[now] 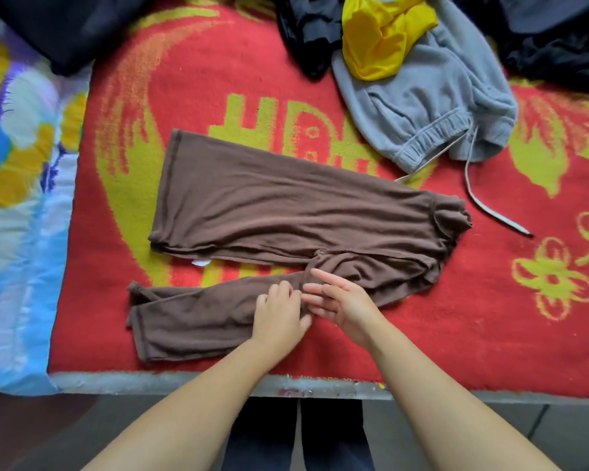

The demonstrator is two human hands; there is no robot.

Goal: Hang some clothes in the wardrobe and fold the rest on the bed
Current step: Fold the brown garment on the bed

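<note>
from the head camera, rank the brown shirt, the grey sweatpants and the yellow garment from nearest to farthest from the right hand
1. brown shirt, touched by the right hand.
2. grey sweatpants, beyond it to the right.
3. yellow garment, atop the sweatpants at the far edge.

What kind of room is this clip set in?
Probably a bedroom: a bed covered by a red and yellow blanket, a floral quilt at its left, and loose clothes on it, including a brown top and grey sweatpants.

Dark clothes cut off at top edge; quilt blurred
</note>
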